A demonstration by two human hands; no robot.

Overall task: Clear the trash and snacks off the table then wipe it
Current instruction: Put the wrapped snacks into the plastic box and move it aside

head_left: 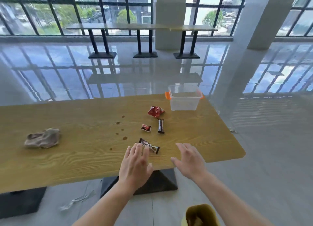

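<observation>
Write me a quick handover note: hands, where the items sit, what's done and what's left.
Left hand: open, fingertips over the nearest dark snack bar, not gripping.
Right hand: open, empty, above the table edge.
On the table: second dark bar, small red wrapper, crumpled red wrapper, empty clear bin, rag, brown spill spots.
Yellow bin on the floor.
Nothing cleared or wiped yet.
</observation>
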